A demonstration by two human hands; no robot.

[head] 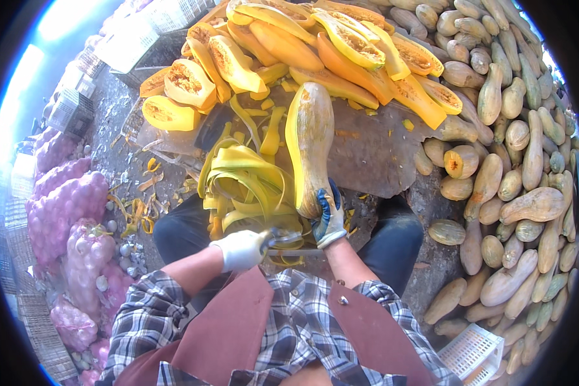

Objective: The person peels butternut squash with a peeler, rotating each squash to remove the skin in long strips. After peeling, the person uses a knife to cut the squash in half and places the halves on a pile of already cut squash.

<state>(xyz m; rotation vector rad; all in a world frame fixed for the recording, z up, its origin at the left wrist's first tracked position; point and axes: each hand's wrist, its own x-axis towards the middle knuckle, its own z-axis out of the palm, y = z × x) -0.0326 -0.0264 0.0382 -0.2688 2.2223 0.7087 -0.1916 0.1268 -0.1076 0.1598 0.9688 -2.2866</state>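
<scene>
My right hand [328,214], in a white glove with a blue coated palm, grips the near end of a long tan winter squash [316,140]. The squash points away from me; a peeled yellow strip runs down its left side. In my gloved left hand [243,250] is a blurred metal tool, apparently a peeler [285,238], held just left of my right wrist and apart from the squash. Long yellow-green peel strips [246,178] lie heaped between my knees, left of the squash. Beyond it are peeled orange squash halves [284,43], several with seeds showing.
A large pile of unpeeled squash [506,193] covers the floor at right, with a white plastic crate [473,354] near me. Pink mesh sacks [67,202] of round produce and plastic crates [70,113] line the left. A flat brown board [371,154] lies right of the squash.
</scene>
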